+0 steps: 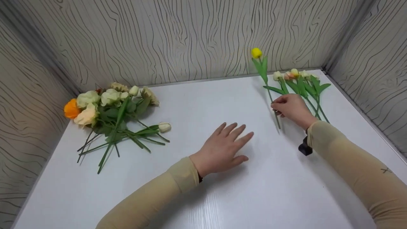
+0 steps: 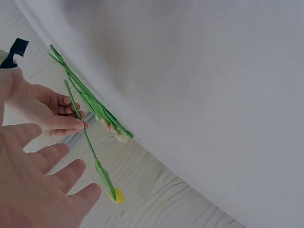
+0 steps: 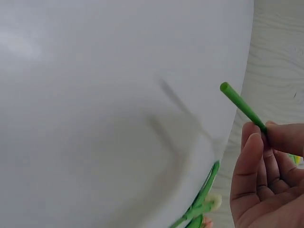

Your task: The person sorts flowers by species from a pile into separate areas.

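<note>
Between thumb and fingers, my right hand (image 1: 294, 109) pinches the green stem of a yellow tulip (image 1: 256, 52). The bloom points up and away, and the stem's lower end sticks out below the hand, as the right wrist view shows close up (image 3: 244, 107). Just beyond that hand lies a row of tulips (image 1: 300, 84) in white, peach and pale yellow, their stems partly hidden by the hand. My left hand (image 1: 222, 149) hovers over the middle of the table with spread fingers, holding nothing. In the left wrist view its fingers (image 2: 66, 175) are straight and apart.
A pile of mixed flowers (image 1: 111, 111), with orange, cream and pale green blooms, lies at the left of the white table (image 1: 203, 105). One white tulip (image 1: 164, 127) juts out from its right side. Patterned wall panels (image 1: 197, 38) enclose the back and sides.
</note>
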Demonstrator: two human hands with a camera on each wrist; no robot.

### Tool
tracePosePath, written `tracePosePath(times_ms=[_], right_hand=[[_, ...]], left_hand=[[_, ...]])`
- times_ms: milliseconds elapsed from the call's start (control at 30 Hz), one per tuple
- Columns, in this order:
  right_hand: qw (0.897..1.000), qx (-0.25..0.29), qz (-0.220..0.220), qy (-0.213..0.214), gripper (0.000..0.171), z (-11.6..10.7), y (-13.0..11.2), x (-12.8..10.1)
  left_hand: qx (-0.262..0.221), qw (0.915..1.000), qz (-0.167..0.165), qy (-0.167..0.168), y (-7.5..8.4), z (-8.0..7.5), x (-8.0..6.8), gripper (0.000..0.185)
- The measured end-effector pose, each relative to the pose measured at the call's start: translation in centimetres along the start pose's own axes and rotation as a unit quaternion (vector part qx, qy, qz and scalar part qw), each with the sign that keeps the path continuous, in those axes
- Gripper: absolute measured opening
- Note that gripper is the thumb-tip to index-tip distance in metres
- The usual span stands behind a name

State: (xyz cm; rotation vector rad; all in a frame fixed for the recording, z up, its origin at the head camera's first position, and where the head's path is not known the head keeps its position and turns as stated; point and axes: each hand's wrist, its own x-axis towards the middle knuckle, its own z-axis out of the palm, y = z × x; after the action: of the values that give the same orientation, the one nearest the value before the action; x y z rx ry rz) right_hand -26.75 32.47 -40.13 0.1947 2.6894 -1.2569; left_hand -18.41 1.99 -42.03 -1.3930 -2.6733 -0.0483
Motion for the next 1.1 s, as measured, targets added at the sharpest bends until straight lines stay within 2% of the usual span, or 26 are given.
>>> tracePosePath(times_ms=[233,433,633,1100], right_hand=[[0.998,-0.038,0.038,0.039,0.04,-4.2,3.6,-0.2],[0.994,-0.081,0.027,0.067,0.039,-6.9,6.1,-0.8],[0.993,-0.093,0.03,0.06,0.039,-8.1,7.3,-1.1],[0.993,-0.1,0.039,0.037,0.039,-8.1,8.2,-1.2]], left_hand=[[0.024,0.9968,0.065,-0.041,3.8,0.0,0.8,0.074],[0.023,0.9946,0.088,-0.051,5.5,-0.2,1.2,0.073],[0.029,0.9954,0.079,-0.046,5.8,0.3,1.8,0.072],[0.007,0.9964,0.06,-0.059,5.0,1.3,2.4,0.073]])
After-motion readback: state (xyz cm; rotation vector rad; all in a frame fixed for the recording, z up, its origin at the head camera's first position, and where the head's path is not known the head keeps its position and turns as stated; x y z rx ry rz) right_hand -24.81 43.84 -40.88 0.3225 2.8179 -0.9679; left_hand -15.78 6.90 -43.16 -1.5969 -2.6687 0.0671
